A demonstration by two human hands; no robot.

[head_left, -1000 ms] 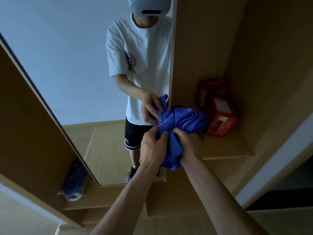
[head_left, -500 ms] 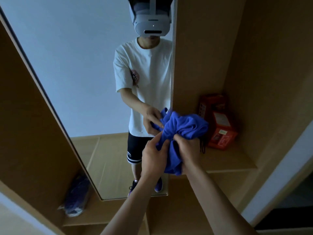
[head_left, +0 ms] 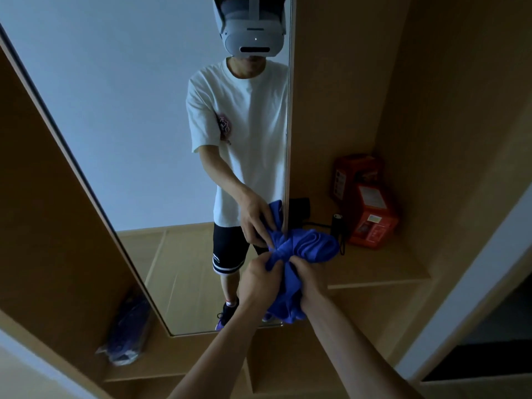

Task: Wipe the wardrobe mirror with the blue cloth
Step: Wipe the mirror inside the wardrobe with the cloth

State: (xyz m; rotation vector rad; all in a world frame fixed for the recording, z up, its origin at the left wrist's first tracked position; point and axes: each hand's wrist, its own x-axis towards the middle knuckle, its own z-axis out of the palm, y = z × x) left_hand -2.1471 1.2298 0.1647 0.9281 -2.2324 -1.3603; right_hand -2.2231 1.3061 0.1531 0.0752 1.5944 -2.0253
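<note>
Both hands grip the bunched blue cloth [head_left: 305,246]: the left hand [head_left: 259,280] and right hand [head_left: 309,279] curl their fingers into its gathered middle, holding it low at the right edge of the mirror [head_left: 129,139], where it meets its own reflection. Down to the left, a clear plastic bag [head_left: 126,335] of blue stuff lies on a low ledge beside the mirror's bottom corner. Behind the cloth, on the wooden shelf [head_left: 374,269], stand a small black cylinder [head_left: 337,226] with a cord, a black block [head_left: 299,207] against the panel and, in the far corner, two red boxes [head_left: 371,214] whose labels are too blurred to read.
</note>
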